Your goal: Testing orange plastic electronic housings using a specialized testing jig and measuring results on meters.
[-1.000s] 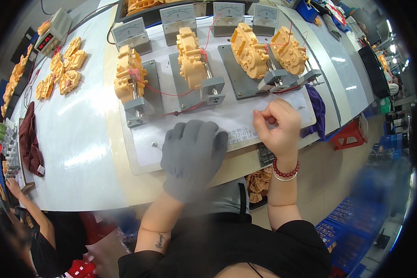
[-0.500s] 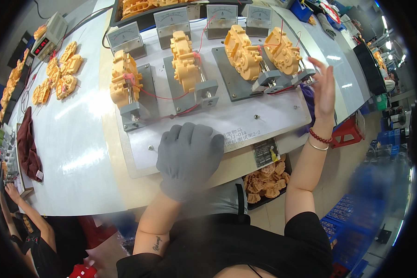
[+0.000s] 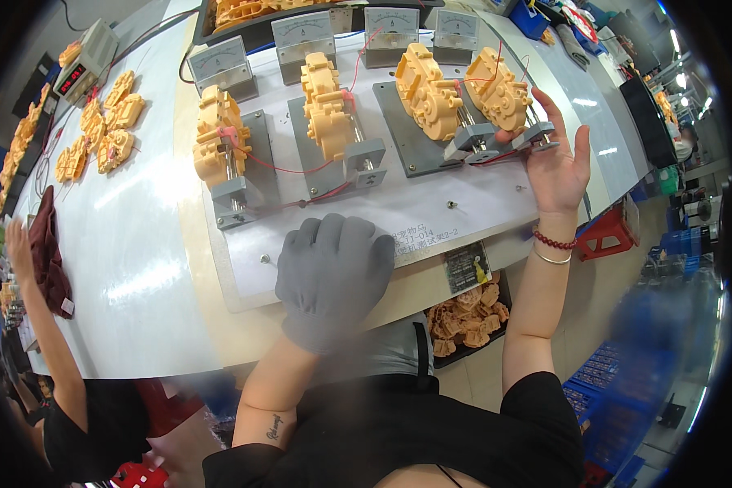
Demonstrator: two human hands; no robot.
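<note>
My right hand (image 3: 558, 171), bare, is at the rightmost test fixture, beside its grey clamp block (image 3: 537, 137). Its fingers and thumb are spread; some fingertips are hidden behind the block, so contact is unclear. A yellow-orange gear housing (image 3: 498, 91) with red wires lies tilted on that fixture. Three similar housings stand to its left: one beside it (image 3: 428, 93), one in the middle (image 3: 324, 106), one far left (image 3: 218, 134). My left hand (image 3: 333, 272), in a grey glove, rests on the white board's (image 3: 415, 220) near edge with fingers curled under; whatever they hold is hidden.
Analog meters (image 3: 303, 45) line up behind the fixtures. Loose housings (image 3: 114, 150) and a power supply (image 3: 89, 61) are at left. A co-worker's arm (image 3: 53, 333) reaches in near a maroon cloth (image 3: 49, 256). Below the table edge is a bin of parts (image 3: 464, 321).
My right hand has moved left and inward, from beside the rightmost fixture to its clamp block. My left hand stays put. The co-worker's arm at left has risen.
</note>
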